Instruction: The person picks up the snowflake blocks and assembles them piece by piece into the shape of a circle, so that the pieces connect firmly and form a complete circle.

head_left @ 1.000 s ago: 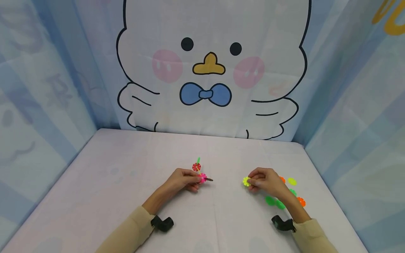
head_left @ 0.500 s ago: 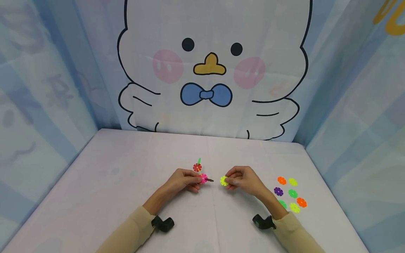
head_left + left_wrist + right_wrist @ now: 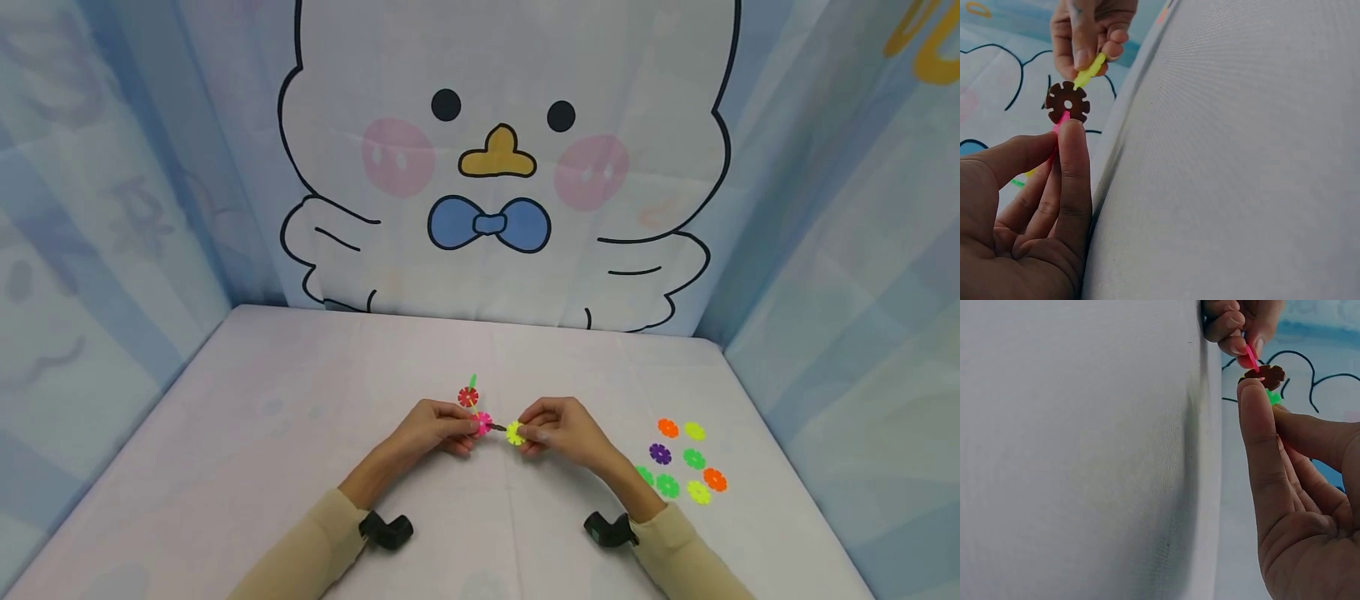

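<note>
In the head view my left hand (image 3: 435,427) pinches a pink notched disc (image 3: 483,423), part of a chain of interlocking plastic flower discs. A red disc (image 3: 468,397) and a green one seen edge-on (image 3: 472,381) stand beyond it. The brown disc (image 3: 1079,103) juts from the pink one toward my right hand (image 3: 562,429), which holds a yellow disc (image 3: 514,433) between thumb and fingers. In the left wrist view, the yellow disc's edge is right at the rim of the brown one. Fingers cover part of the pink and yellow discs.
Several loose discs lie on the table (image 3: 300,433) at the right, among them an orange (image 3: 668,428), a purple (image 3: 661,454), a green (image 3: 694,459) and a yellow (image 3: 699,492). A printed curtain (image 3: 495,275) rises behind the table.
My right hand has moved left from beside the loose discs, carrying the yellow disc to the brown one. My left hand has stayed nearly still with the pink disc.
</note>
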The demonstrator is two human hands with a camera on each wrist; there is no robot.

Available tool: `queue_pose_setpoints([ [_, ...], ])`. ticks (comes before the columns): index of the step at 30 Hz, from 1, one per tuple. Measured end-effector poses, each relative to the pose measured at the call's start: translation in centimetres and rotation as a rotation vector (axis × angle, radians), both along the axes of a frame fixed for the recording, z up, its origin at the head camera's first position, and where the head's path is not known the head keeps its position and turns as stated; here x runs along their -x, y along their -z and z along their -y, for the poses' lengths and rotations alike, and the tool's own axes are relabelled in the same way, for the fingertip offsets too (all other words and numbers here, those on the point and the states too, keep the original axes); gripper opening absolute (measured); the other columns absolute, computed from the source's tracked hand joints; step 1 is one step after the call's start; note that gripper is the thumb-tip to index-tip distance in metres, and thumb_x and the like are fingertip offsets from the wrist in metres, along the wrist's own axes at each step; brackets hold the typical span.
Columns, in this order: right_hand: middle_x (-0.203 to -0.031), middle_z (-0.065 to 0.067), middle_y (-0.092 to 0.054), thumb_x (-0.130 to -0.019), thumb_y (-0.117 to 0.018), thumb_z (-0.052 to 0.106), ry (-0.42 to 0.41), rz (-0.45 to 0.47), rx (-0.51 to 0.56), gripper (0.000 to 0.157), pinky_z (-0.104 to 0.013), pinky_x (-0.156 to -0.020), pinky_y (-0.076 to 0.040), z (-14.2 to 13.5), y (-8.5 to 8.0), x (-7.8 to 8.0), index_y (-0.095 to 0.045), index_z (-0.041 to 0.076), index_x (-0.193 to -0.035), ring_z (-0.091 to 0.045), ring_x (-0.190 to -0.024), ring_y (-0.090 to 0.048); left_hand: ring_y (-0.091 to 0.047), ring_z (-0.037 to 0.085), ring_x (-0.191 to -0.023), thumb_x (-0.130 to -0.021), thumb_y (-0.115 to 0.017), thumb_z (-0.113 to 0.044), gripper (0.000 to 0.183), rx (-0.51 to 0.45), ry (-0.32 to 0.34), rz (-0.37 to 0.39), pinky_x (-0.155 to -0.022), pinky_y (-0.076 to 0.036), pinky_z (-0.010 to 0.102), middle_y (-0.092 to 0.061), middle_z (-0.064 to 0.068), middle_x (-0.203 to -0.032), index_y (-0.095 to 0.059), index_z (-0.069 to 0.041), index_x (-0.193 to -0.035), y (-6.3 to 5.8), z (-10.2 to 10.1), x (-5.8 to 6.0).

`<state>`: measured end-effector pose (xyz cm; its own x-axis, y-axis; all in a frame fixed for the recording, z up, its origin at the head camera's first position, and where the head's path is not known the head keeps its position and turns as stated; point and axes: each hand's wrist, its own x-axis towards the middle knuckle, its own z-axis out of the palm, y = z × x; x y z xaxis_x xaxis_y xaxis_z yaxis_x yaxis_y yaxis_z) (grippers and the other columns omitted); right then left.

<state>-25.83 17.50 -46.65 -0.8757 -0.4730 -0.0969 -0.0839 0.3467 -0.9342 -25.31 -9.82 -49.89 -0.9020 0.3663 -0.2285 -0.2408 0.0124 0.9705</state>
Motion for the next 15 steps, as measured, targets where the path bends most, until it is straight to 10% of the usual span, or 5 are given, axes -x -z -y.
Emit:
queue_pose_setpoints([
  [15, -0.097, -0.026, -0.078, -0.098, -0.073, 0.003, -0.007, 0.002, 0.011, 0.022, -0.037, -0.072, -0.068, 0.07, -0.19, -0.01, -0.067, -0.012, -0.112, -0.032, -0.08, -0.081, -0.072, 0.011, -0.068, -0.097, -0.076, -0.011, 0.022, -0.002, -0.005, -0.01, -0.071, -0.066, 0.027, -0.076, 0.003, -0.081, -0.073, 0.006, -0.11, 0.04, -0.18, -0.02],
])
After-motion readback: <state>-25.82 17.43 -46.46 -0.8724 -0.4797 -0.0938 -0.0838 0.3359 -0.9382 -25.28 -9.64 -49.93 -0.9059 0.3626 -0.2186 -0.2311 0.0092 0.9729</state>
